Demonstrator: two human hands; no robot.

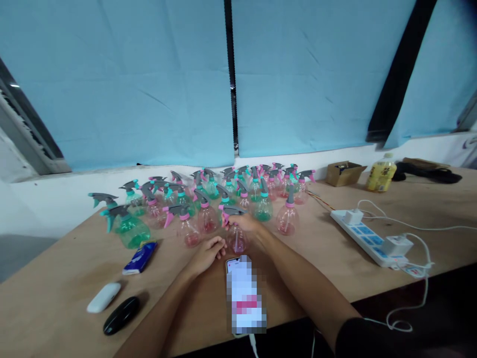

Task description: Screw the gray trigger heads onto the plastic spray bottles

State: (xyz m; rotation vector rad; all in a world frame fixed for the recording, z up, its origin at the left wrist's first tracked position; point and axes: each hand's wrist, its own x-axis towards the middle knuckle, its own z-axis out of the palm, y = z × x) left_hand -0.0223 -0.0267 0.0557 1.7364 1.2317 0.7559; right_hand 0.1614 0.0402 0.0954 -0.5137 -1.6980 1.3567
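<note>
My right hand (243, 222) is closed round the grey-and-pink spray head of a clear pink spray bottle (237, 243), which stands upright on the table. Just left of that bottle's base, my left hand (212, 254) rests low with its fingers loosely curled, and no object shows in it. A pink spray bottle (189, 233) stands beyond the left hand, and another pink one (287, 220) is to the right of my right hand. A phone (246, 296) with a blurred screen lies nearer to me, between my forearms.
Several green and pink spray bottles crowd the back, including a green one (132, 232). A blue packet (140, 257), white case (104, 297) and black case (121, 315) lie left. Right are a power strip (363, 237) with cables, a cardboard box (345, 174) and a yellow bottle (380, 174).
</note>
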